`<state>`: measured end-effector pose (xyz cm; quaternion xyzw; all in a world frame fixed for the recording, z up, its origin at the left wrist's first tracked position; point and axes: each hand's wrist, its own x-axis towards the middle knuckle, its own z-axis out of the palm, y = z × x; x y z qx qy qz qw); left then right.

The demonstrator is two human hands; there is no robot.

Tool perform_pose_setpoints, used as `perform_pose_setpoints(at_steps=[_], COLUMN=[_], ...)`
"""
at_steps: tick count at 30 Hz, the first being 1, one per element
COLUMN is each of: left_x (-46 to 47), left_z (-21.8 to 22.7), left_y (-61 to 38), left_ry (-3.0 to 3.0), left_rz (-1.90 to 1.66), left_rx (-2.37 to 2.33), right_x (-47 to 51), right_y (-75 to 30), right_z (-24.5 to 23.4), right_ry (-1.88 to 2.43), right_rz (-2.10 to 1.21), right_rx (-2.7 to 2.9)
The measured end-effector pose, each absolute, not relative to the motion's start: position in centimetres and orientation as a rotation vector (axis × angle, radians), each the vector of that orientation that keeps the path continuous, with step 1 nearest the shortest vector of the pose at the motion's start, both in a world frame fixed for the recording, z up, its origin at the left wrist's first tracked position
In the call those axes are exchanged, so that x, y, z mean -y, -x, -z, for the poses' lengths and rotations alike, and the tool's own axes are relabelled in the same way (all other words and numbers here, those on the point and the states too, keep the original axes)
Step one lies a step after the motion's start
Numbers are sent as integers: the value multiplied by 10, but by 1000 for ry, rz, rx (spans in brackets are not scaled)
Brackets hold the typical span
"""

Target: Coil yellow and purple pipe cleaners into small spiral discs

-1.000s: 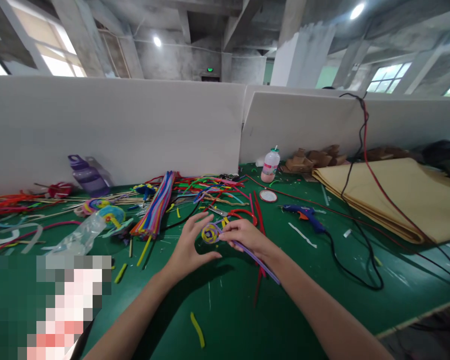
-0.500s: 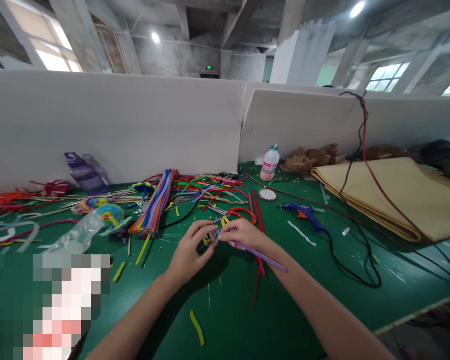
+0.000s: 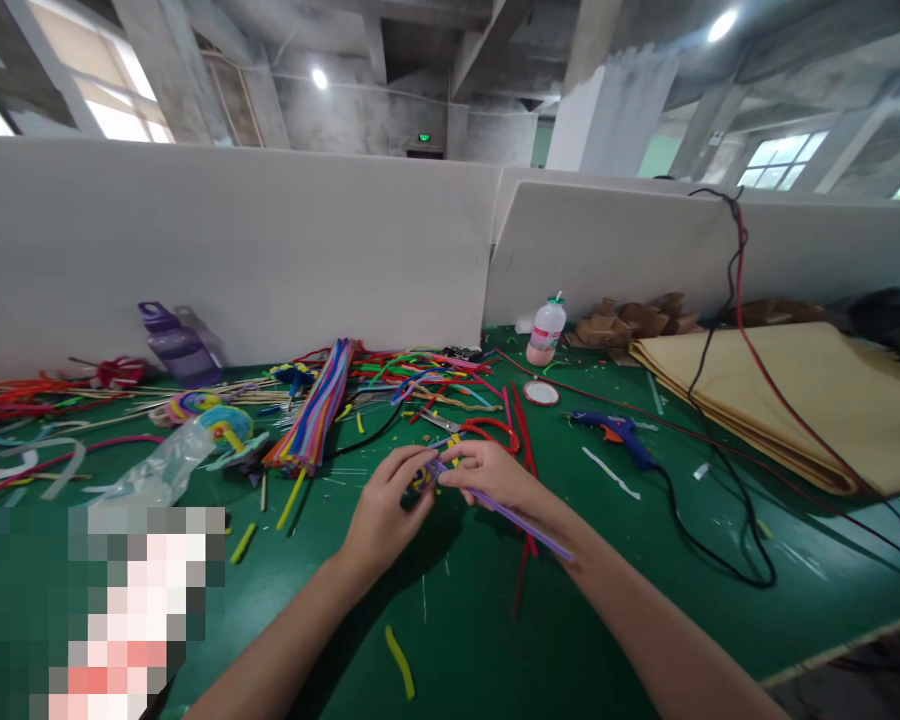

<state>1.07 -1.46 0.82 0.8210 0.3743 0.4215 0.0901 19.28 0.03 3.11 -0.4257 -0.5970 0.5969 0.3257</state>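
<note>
Both hands meet above the green mat [image 3: 457, 640], mid-table. Left hand [image 3: 385, 508]: fingers curled, pinching the small yellow-purple pipe cleaner coil [image 3: 425, 473], which is mostly hidden by fingertips. Right hand [image 3: 489, 476]: closed on the purple pipe cleaner [image 3: 529, 528] running into that coil, with the loose end trailing along the forearm. Red-handled scissors [image 3: 487, 430] just behind the hands, blue glue gun [image 3: 615, 432] off right, pipe cleaner bundle [image 3: 316, 410] off left.

White partition boards [image 3: 232, 250] are standing along the green table's [image 3: 495, 650] far edge. Beyond, a concrete pillar [image 3: 607, 120] is rising to the beamed ceiling [image 3: 420, 30], round lamps [image 3: 319, 78] are glowing, and daylight is entering through windows [image 3: 120, 115] left and right.
</note>
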Motion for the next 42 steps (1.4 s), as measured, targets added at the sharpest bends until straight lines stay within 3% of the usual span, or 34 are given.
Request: perform_pose_setpoints(at_steps=[16,33,42], left_x=[15,14,14], left_z=[-5,1,-25], left_y=[-10,-9,6], left_ry=[-2576,-2607,-2707], left_rz=[-1280,-1253,-1105], left_rx=[-1128,-1122,-1106], right_x=[-2,1,-8], right_y=[-186,-188,-201], right_z=[-19,-21,-18], right_ry=[1010,1035,1094], right_rz=[-1821,-1866,-1877], right_rx=[1338,1371,1243])
